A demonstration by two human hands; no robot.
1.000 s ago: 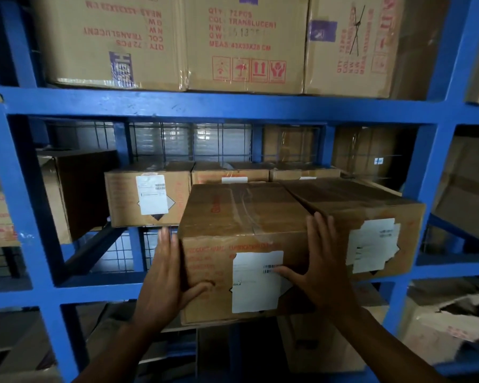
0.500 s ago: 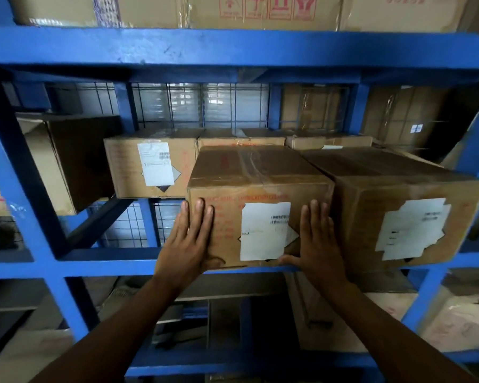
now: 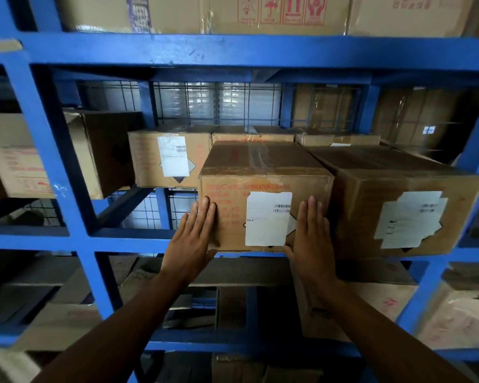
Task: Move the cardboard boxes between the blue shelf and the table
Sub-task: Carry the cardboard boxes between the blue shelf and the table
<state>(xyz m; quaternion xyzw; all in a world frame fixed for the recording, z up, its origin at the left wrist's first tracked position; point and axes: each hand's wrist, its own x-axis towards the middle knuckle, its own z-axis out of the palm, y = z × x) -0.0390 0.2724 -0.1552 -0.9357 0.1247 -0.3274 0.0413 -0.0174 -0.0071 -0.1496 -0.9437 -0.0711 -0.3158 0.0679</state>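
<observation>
- Pushed back since a second ago, the cardboard box (image 3: 263,168) no longer juts out over the front beam. It now sits on the middle level of the blue shelf (image 3: 233,51), its front face about level with the beam's edge.
- Both hands have shifted from its sides to that front face.
- Head view: the left hand (image 3: 191,239) lies flat on the lower left corner of the face, fingers straight and together, gripping nothing.
- The right hand (image 3: 311,239) presses the right part of the same face in the same manner, flat-fingered, with the thumb spread towards the label.
- The box's long axis runs front to back, into the shelf. Its short labelled end points at the person.
- It is plain brown card, a little scuffed, with clear tape running along the top seam.
- A white label (image 3: 268,219) with a torn upper edge and a small barcode covers a diamond mark on the front face.
- Red print beside the label reads "PRODUCT NAME" and "LUBRICATION CLEA…"; the lines under it are too blurred to read.
- A neighbouring box (image 3: 398,205) stands touching its right side and carries overlapping white labels.
- Behind and to the left, a rear box (image 3: 172,158) has its own white label.
- On the level above, the upper boxes (image 3: 282,12) show red handling symbols.
</observation>
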